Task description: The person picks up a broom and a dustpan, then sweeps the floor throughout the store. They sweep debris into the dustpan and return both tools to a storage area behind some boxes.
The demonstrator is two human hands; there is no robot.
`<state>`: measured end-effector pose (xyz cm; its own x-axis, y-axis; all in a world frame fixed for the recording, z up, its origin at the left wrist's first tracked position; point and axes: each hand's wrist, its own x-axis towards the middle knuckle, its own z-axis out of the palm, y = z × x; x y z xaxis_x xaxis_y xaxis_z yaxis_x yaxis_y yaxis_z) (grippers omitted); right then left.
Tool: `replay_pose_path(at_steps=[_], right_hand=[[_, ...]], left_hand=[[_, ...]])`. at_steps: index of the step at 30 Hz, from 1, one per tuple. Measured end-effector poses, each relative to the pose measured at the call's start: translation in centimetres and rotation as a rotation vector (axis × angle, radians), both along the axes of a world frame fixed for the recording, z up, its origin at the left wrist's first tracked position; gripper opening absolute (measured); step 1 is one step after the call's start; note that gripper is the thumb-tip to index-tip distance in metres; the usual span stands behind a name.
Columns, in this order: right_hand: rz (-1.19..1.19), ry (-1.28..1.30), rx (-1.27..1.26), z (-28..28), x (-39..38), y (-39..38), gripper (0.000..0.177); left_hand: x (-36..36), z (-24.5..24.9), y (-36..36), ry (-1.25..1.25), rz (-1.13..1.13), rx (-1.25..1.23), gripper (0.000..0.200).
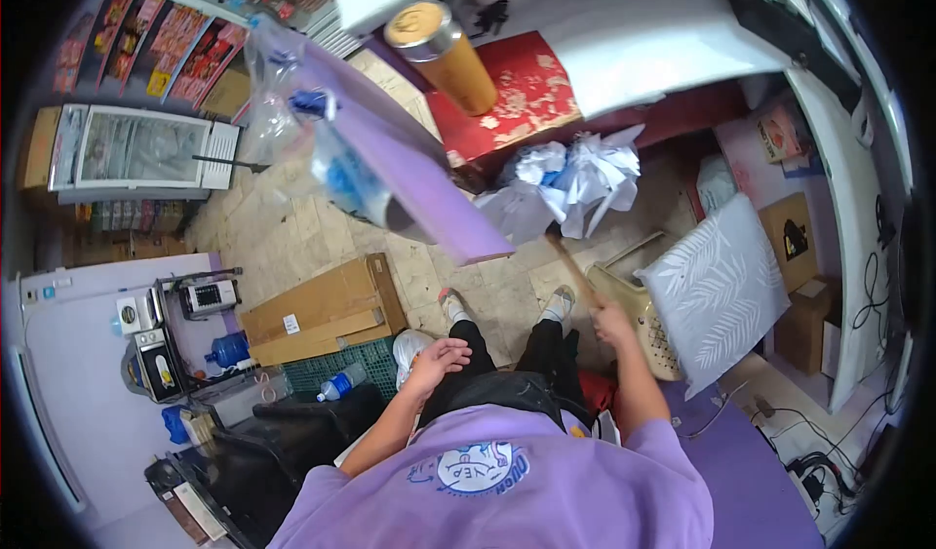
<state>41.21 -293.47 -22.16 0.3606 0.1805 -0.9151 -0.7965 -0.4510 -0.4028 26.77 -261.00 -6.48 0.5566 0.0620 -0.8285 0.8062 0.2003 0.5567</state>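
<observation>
My right hand (612, 323) is closed around a thin wooden stick (579, 268). The stick slants forward from my fist, and its dark far end lies near a heap of crumpled white paper (575, 180). Beside that hand stands a beige plastic chair (636, 300) with a grey leaf-patterned cushion (720, 291) leaning over it. My left hand (441, 362) hangs in front of my waist, fingers loosely stretched and holding nothing. A white plastic bag (411, 352) is just behind it.
A purple panel (409, 159) juts out ahead, plastic bags hanging on it. The red counter (526, 86) carries an orange canister (444, 57). Flat cardboard boxes (317, 310) lie left on the tiled floor (497, 295). Cables (819, 471) trail at lower right.
</observation>
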Motion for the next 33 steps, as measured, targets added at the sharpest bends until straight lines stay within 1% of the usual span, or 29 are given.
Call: replay_pose_path(at_steps=[1,2,4,7,9,10,12,14,15,16,20,21,23,25,26,27,29,30,31,32,33], right_hand=[[0.117,-0.067,-0.121,1.7,1.2,-0.9,0.052],[0.232,-0.131,-0.241,3.5,2.1,-1.5,0.053],[0.140,-0.137,-0.267,3.3,3.4,-2.0,0.043],[0.018,-0.049,-0.276,-10.6,4.3,-2.7,0.027],[-0.181,0.033,-0.274,-12.0,3.8,2.3,0.018],[-0.285,0.078,-0.274,-13.5,3.2,4.6,0.014],[-0.281,0.158,-0.220,-17.3,0.8,10.0,0.015],[-0.128,0.084,-0.332,-17.9,-1.5,18.4,0.011],[-0.211,0.144,-0.267,-20.7,-3.7,22.9,0.013],[-0.260,0.179,-0.241,-22.0,-5.3,27.3,0.013],[-0.538,0.304,-0.109,-23.7,-10.3,46.3,0.013],[-0.579,0.329,-0.066,-23.2,-10.9,50.3,0.012],[-0.535,0.386,-0.017,-16.3,-9.7,55.3,0.011],[-0.508,0.343,0.169,-15.0,-9.7,57.0,0.009],[-0.493,0.317,0.263,-14.4,-9.6,57.3,0.008],[-0.521,0.366,0.333,-10.5,-8.4,56.6,0.007],[-0.528,0.327,0.422,-11.4,-8.8,52.8,0.011],[-0.484,0.193,0.415,-9.3,-8.9,50.3,0.017],[-0.363,0.027,0.218,-4.6,-8.8,48.3,0.026],[-0.258,-0.085,0.079,-4.5,-10.1,44.8,0.034],[-0.012,-0.216,-0.123,-0.7,-10.7,42.9,0.036]], left_hand=[[-0.5,-0.9,0.9,-0.015,0.017,-0.041,0.027],[-0.6,-0.8,1.5,-0.022,0.028,-0.048,0.026],[-0.3,-0.9,3.1,-0.041,0.047,-0.059,0.023],[-0.8,-1.5,6.8,-0.074,0.072,-0.070,0.023],[-1.6,-2.0,9.7,-0.079,0.094,-0.070,0.024],[-2.2,-2.3,11.5,-0.077,0.101,-0.071,0.025],[-3.5,-2.3,15.3,-0.066,0.122,-0.068,0.025],[-4.8,-2.1,20.3,-0.057,0.142,-0.051,0.025],[-5.8,-2.0,23.0,-0.056,0.161,-0.040,0.025],[-6.8,-2.1,25.6,-0.054,0.182,-0.030,0.025],[-9.5,-1.4,35.8,-0.030,0.304,0.104,0.021],[-10.0,-1.8,38.1,-0.025,0.320,0.112,0.021],[-11.1,-2.2,41.8,-0.006,0.349,0.129,0.021],[-11.6,-3.1,44.4,-0.001,0.355,0.122,0.020],[-11.6,-3.6,45.6,-0.003,0.359,0.118,0.020],[-11.5,-4.0,46.4,-0.008,0.346,0.099,0.020],[-10.9,-4.6,47.2,-0.022,0.314,0.066,0.020],[-10.9,-4.9,47.5,-0.024,0.298,0.037,0.020],[-10.7,-5.4,47.7,-0.028,0.280,0.007,0.020],[-10.6,-5.9,48.0,-0.033,0.262,-0.023,0.021],[-10.8,-6.6,48.3,-0.039,0.243,-0.039,0.021]])
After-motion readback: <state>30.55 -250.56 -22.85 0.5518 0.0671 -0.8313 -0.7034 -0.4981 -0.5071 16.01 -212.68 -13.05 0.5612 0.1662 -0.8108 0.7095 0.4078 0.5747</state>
